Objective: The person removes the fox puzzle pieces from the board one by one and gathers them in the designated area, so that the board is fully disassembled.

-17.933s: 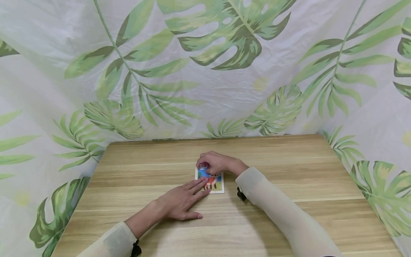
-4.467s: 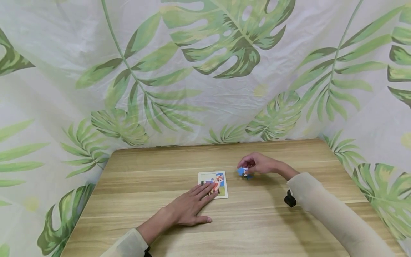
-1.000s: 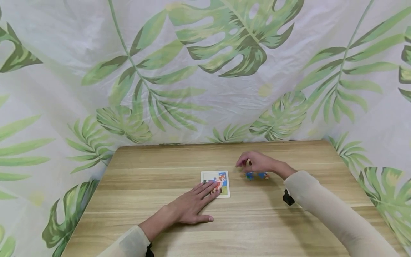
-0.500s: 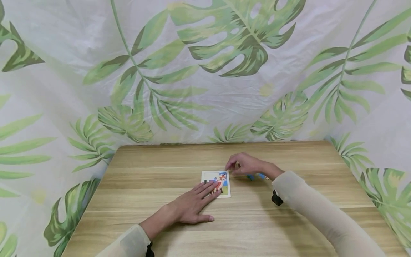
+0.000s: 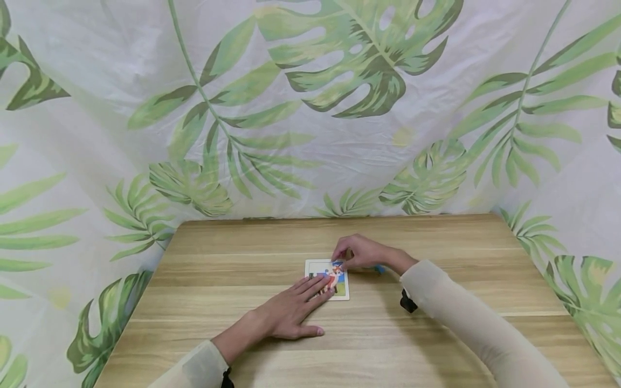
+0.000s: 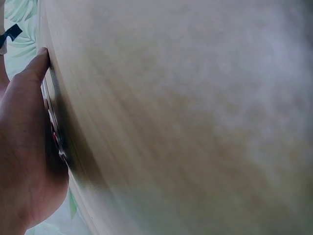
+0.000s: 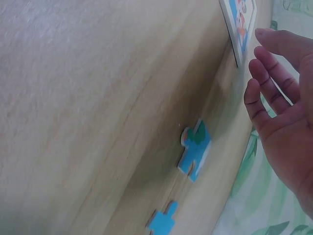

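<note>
A small picture puzzle in a white-bordered tray (image 5: 342, 296) lies on the wooden table, its picture showing a red-and-white fox. The tray's upper left is bare white. My left hand (image 5: 286, 312) rests flat across the lower left part, fingers straight, hiding that area; the left wrist view shows the hand (image 6: 24, 137) edge-on against the table. My right hand (image 5: 361, 251) is over the tray's upper right corner, thumb and fingertips by the fox's head. In the right wrist view, the right hand's (image 7: 288, 98) fingers are loosely bent, with no piece visible between them.
Loose blue jigsaw pieces lie to the right of the tray, partly under my right wrist: one blue piece with green (image 7: 195, 149) and another blue piece (image 7: 161, 223). The table (image 5: 233, 242) ends at a leaf-patterned cloth (image 5: 271, 134) behind.
The tray's upper left, filled in the oldest frame, is now bare. My right hand has put down blue pieces at the right and moved left to the tray's corner. The left hand stays put.
</note>
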